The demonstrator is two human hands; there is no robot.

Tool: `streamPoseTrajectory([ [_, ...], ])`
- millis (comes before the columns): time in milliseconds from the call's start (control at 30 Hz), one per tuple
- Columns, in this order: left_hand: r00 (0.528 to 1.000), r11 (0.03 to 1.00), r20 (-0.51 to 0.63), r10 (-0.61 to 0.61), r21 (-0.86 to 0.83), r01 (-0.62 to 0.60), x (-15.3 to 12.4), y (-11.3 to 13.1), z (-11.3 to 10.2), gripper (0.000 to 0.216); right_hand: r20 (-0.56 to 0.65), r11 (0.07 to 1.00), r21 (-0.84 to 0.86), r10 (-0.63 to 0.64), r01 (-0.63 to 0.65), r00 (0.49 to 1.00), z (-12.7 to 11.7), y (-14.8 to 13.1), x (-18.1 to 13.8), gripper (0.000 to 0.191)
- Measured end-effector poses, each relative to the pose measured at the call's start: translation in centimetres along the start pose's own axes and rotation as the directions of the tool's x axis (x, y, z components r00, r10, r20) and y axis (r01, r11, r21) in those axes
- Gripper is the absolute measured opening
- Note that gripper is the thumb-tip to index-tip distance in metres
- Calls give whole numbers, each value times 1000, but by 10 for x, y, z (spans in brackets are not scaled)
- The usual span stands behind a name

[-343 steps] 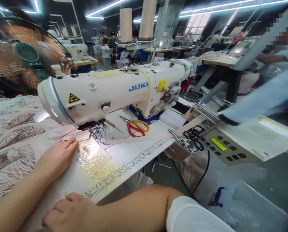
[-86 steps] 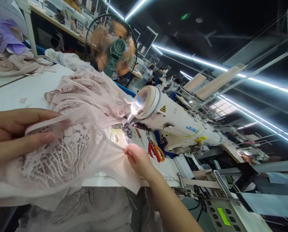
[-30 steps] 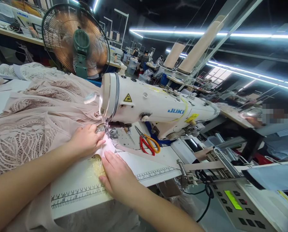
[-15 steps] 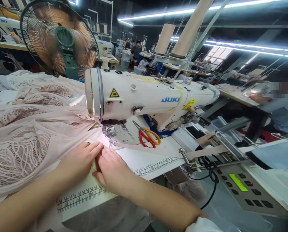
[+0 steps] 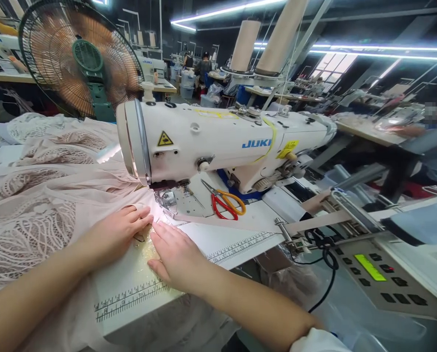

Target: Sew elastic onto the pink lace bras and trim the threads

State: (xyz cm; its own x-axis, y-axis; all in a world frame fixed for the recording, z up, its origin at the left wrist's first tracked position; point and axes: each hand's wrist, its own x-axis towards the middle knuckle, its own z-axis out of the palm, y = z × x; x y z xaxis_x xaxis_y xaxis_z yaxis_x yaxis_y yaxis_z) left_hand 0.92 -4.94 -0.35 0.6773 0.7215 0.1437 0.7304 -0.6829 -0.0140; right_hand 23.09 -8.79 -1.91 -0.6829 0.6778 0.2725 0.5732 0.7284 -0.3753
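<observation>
A white JUKI sewing machine (image 5: 211,142) stands on the white table (image 5: 236,237). Pale pink lace fabric (image 5: 45,205) is spread to its left, with an edge running to the presser foot (image 5: 166,199). My left hand (image 5: 117,232) lies flat on the fabric edge just in front of the foot. My right hand (image 5: 176,254) presses flat on the table beside it, fingertips pointing at the needle area. Neither hand grips anything. A pink band (image 5: 221,224) runs rightward from under the foot.
Red and orange scissors (image 5: 225,203) lie behind the needle plate. A ruler strip (image 5: 137,296) runs along the table's front edge. A control panel with a green display (image 5: 370,269) sits at the right, and a fan (image 5: 79,56) stands at the back left. Other workers sit far behind.
Both hands have shifted slightly on the fabric edge before the presser foot; my right hand has slid a little away from the left. The view has turned a bit leftward.
</observation>
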Motion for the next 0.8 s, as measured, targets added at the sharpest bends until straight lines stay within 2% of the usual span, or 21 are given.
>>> streamPoseTrajectory([
  [433, 990, 991, 105, -98, 99, 88, 17, -20, -9, 55, 7, 1000, 0, 20, -20, 1000, -1, -1, -1, 53],
  [667, 989, 980, 68, -133, 155, 121, 21, -32, -5, 56, 2, 1000, -5, 22, -22, 1000, 1, 2, 1, 51],
  [800, 986, 970, 43, -162, 191, 151, 18, -30, -5, 53, -76, 999, -18, -29, 27, 997, -4, -9, 1, 39],
])
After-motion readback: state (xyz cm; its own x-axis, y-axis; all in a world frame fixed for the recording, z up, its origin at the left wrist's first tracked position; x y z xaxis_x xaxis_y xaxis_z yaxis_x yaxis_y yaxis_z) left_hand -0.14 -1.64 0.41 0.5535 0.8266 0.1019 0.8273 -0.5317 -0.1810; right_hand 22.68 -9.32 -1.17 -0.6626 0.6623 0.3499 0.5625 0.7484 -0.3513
